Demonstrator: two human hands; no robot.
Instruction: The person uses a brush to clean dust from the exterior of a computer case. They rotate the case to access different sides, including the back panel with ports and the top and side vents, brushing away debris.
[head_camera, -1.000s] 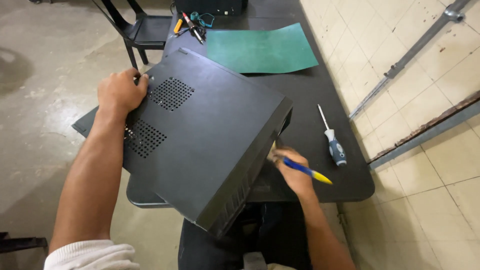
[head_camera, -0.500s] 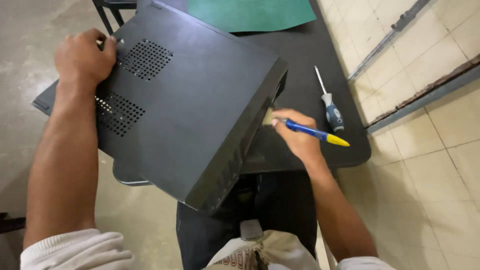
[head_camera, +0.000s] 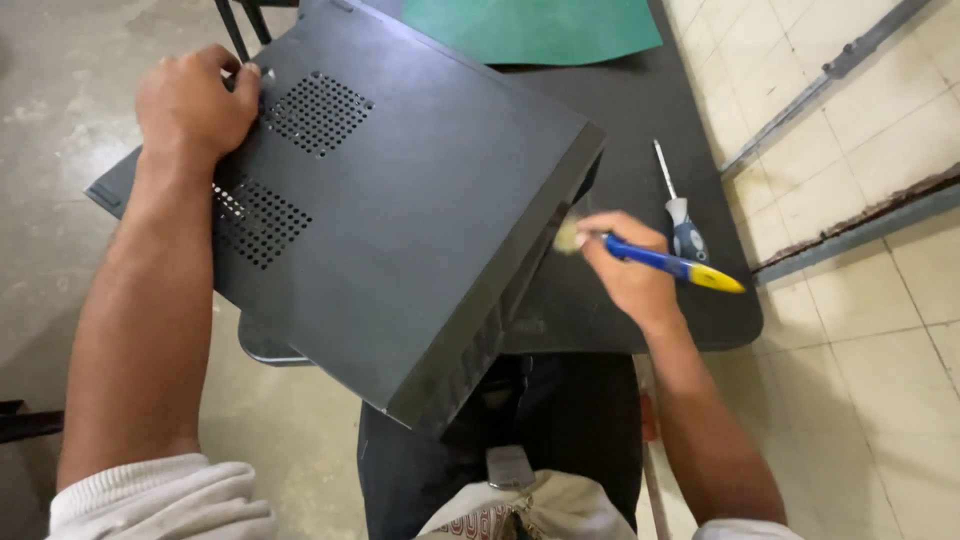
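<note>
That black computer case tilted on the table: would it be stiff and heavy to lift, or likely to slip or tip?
The black computer case looks like rigid sheet metal with flat panels, so probably stiff. It overhangs the table at a tilt, steadied by the left hand, so it would likely tip if released. Its smooth panels may be somewhat slippery. The right hand holds a brush at its edge.

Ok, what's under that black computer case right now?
The computer case is tilted over the black table, and its near corner overhangs the person's lap. The left hand grips its far edge. The tabletop directly beneath it is hidden by the case.
</note>
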